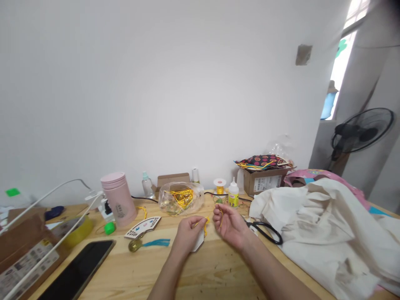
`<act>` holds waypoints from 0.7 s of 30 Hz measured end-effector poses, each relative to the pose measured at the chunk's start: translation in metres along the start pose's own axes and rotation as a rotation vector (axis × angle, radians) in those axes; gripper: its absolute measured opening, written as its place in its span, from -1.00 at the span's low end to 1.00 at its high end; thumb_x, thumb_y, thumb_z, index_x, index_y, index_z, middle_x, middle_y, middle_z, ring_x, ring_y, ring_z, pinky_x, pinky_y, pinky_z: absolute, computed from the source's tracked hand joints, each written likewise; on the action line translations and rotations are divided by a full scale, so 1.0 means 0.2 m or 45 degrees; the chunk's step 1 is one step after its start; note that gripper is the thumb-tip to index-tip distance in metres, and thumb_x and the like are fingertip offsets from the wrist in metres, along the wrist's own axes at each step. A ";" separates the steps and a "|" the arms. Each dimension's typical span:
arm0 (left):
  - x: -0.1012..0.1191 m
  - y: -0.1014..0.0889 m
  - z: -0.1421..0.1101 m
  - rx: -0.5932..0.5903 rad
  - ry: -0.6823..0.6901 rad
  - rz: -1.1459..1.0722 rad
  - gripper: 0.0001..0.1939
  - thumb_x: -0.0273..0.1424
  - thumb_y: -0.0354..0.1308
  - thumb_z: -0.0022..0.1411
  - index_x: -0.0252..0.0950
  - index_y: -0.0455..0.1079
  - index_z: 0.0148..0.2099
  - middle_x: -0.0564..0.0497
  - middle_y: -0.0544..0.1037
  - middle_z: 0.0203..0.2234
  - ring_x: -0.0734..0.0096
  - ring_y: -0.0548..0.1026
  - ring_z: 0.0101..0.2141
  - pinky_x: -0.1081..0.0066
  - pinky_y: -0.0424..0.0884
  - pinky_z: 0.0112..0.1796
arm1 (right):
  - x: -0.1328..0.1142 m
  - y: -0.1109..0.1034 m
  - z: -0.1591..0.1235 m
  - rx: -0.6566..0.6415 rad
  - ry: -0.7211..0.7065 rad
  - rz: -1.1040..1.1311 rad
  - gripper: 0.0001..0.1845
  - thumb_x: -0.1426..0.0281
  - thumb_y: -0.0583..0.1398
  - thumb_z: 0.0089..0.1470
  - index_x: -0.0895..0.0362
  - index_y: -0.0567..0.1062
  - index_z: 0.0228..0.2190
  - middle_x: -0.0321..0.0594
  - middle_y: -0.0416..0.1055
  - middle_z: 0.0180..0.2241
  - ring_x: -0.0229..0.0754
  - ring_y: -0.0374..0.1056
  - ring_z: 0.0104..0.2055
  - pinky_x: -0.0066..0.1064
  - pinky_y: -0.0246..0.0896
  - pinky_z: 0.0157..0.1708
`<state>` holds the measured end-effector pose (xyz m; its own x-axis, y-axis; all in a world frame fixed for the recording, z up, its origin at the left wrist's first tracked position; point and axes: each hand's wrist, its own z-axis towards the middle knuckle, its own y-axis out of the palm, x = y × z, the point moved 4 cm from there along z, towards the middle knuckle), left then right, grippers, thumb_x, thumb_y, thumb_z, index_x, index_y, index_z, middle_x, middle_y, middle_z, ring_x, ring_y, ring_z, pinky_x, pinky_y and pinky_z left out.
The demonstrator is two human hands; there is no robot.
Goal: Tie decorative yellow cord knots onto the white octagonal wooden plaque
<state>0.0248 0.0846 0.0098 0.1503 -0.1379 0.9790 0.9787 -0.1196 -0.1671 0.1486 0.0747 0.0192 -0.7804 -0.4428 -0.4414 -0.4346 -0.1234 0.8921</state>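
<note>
My left hand [188, 234] pinches a thin yellow cord [205, 227] and a small white piece [198, 242], partly hidden behind the hand. My right hand [229, 226] is close by, with its fingertips closed on a strand of the same cord. Beyond the hands, a clear plastic bag [179, 199] holds tangled gold cord. Left of my left hand lie a fan-shaped wooden ornament [142, 227] and a teal tassel [155, 243] with a gold bead.
Black-handled scissors [265, 232] lie by a crumpled cream cloth [318, 233] on the right of the wooden table [212, 271]. A glue bottle [233, 193], a gold cord spool [219, 186], a pink flask [118, 200], a black phone [78, 271] and a cardboard box [264, 181] stand around.
</note>
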 end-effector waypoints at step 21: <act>0.02 -0.01 -0.02 -0.150 -0.223 -0.540 -0.79 -0.32 0.16 -0.12 -0.42 0.36 -0.49 0.28 0.05 -0.90 0.76 -0.05 -0.84 0.66 -0.14 -0.79 | -0.04 -0.04 0.02 0.207 -0.161 -0.055 -0.94 0.46 0.16 -0.19 0.19 0.34 -0.55 -0.46 0.19 -0.70 -0.53 0.05 -0.73 -0.71 -0.01 -0.73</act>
<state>0.0230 0.0801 0.0129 -0.2278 0.1137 0.9671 0.9378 -0.2418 0.2493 0.1579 0.0826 0.0150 -0.8053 -0.3238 -0.4966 -0.5278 0.0100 0.8493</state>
